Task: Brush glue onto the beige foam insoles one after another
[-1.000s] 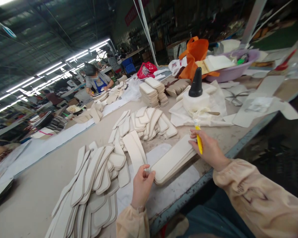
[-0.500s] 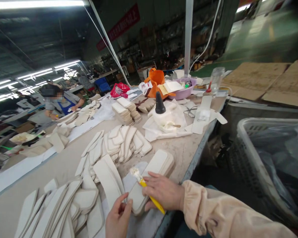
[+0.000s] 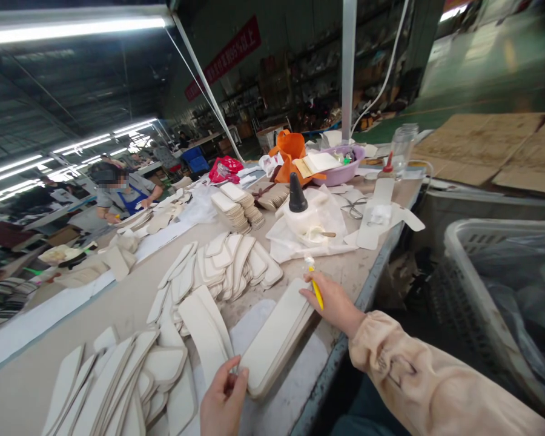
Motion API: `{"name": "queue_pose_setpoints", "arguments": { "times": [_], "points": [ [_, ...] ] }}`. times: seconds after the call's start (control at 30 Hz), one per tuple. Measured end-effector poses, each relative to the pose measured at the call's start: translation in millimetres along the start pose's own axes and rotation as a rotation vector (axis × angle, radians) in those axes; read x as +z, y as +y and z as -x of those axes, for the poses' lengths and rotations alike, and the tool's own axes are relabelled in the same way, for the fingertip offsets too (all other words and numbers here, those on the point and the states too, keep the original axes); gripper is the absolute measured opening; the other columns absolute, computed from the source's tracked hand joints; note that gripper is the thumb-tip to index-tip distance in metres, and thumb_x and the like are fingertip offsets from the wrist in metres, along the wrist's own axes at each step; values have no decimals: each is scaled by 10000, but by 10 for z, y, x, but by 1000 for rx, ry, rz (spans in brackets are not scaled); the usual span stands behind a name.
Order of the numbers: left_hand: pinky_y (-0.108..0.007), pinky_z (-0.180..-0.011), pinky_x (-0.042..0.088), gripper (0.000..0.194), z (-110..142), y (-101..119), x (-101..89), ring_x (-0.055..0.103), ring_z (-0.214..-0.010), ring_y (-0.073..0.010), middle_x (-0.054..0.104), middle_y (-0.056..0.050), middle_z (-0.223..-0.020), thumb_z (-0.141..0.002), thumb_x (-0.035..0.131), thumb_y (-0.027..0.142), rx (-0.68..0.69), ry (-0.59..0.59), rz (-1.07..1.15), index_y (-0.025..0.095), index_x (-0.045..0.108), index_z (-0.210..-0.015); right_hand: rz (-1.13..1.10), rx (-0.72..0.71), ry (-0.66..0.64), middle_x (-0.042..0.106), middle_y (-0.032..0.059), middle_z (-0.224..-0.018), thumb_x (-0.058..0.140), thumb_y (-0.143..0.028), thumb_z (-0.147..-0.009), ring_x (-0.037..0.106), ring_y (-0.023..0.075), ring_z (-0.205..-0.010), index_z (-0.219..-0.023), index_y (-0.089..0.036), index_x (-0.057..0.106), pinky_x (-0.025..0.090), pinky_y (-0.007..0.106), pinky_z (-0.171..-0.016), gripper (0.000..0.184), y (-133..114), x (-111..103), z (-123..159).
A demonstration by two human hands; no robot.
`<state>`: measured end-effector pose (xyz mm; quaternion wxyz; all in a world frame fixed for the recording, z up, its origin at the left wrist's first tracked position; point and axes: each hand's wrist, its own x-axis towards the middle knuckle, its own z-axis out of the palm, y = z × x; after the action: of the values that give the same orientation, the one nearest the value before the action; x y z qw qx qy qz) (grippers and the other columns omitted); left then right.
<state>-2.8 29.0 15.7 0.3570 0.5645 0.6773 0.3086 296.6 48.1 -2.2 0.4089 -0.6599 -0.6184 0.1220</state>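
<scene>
My right hand (image 3: 333, 300) is closed around a yellow-handled brush (image 3: 317, 292), whose tip carries white paste. It rests at the far end of a stack of long, rounded off-white panels (image 3: 275, 339). My left hand (image 3: 224, 393) has its thumb and forefinger closed at the near left corner of the top panel. Left of the stack lie curved off-white strips (image 3: 204, 327), with more loose panels (image 3: 113, 381) fanned out nearby. Beyond the brush, a white tub (image 3: 306, 224) with a black cone (image 3: 297, 194) on it stands on plastic sheeting.
Farther back are neat piles of panels (image 3: 236, 206), scissors (image 3: 355, 207), an orange bag (image 3: 290, 154), a purple basin (image 3: 345, 172) and a glass jar (image 3: 404, 145). A plastic crate (image 3: 454, 233) stands right of the table edge (image 3: 367, 290). Across the table a person (image 3: 129, 194) works.
My right hand has moved with the brush away from me, from the near part of the stack to its far end. My left hand stays at the near corner. The view has shifted slightly.
</scene>
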Motion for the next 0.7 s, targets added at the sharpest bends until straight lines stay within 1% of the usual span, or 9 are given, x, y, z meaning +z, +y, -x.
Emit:
{"name": "queue_pose_setpoints", "arguments": {
  "times": [0.07,0.2,0.3,0.37,0.47,0.53,0.6,0.63,0.7],
  "points": [
    [-320,-619,408,656,1,10,-12,519,-572,-173,542,48,-565,-623,636,653,9,-5,-7,135,658,-1025,-40,-16,12,652,75,-951,532,-309,-905,650,242,-850,-1058,-207,472,517,398,-769,193,-7,10,-7],
    [-318,-632,439,638,7,47,-50,543,-599,-184,583,25,-594,-626,648,623,-2,-49,-16,127,659,-1026,-82,-76,51,641,82,-1037,553,-273,-879,626,254,-959,-1051,-224,479,496,420,-836,193,8,17,-12],
    [-303,-618,442,554,24,82,-49,541,-598,-179,584,24,-593,-634,658,588,12,-38,4,149,665,-972,-194,-78,108,630,81,-1108,560,-273,-875,617,238,-985,-1045,-230,466,486,409,-855,198,-25,10,-14],
    [-281,-582,422,454,38,92,-35,510,-571,-160,540,42,-570,-647,663,549,39,-26,34,172,660,-900,-291,-50,157,621,77,-1143,578,-291,-870,623,215,-936,-1021,-234,463,498,379,-813,199,-108,-4,-26],
    [-251,-536,382,296,55,75,-29,454,-535,-126,464,64,-558,-676,667,459,86,-36,74,187,623,-783,-461,-3,197,624,60,-1135,624,-331,-847,618,175,-808,-987,-241,471,506,319,-691,226,-337,-49,-83],
    [-250,-536,396,270,67,58,-66,469,-543,-123,490,54,-599,-676,681,412,111,-51,91,180,620,-799,-608,-7,201,632,53,-1116,658,-350,-824,619,174,-817,-954,-243,469,507,305,-677,254,-551,-105,-151],
    [-279,-618,468,361,84,62,-146,567,-666,-161,598,-7,-750,-676,695,406,150,-19,128,165,631,-936,-760,-22,177,638,57,-1098,702,-362,-789,627,197,-897,-920,-247,455,519,317,-723,302,-805,-185,-232],
    [-307,-709,500,437,94,78,-201,609,-793,-194,640,-55,-886,-685,694,414,184,6,159,160,620,-1033,-831,-26,144,640,61,-1091,726,-363,-768,630,210,-932,-909,-250,446,526,327,-746,333,-942,-234,-272],
    [-374,-946,459,557,115,142,-325,566,-1106,-253,604,-131,-1198,-725,671,427,274,29,228,165,561,-1204,-938,-30,49,643,61,-1069,765,-358,-729,640,221,-937,-898,-256,430,539,333,-750,389,-1221,-340,-341]
  ]
}}
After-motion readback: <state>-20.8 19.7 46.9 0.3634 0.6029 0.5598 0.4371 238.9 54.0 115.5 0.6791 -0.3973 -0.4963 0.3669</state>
